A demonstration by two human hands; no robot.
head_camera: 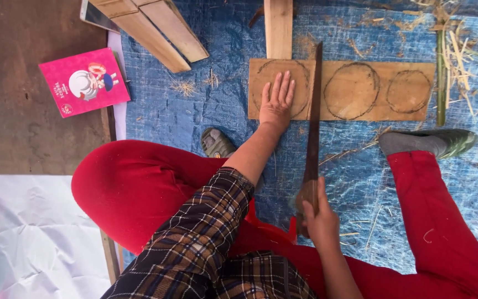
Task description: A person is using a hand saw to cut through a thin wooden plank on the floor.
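Observation:
A thin wooden board [360,88] lies flat on the blue tarp, with three dark circles drawn on it. My left hand [276,101] rests flat, fingers together, on the leftmost circle. My right hand [319,218] grips the wooden handle of a long saw [313,111]. Its dark blade runs away from me and crosses the board between the left and middle circles. My legs in red trousers spread to both sides, with a green shoe [438,141] at the right.
A blue tarp [195,116] covers the ground. Wooden planks [156,30] lie at the top left, another plank [278,25] above the board. A pink booklet [84,81] rests on the brown floor. Straw and a green stalk [441,72] lie at the right.

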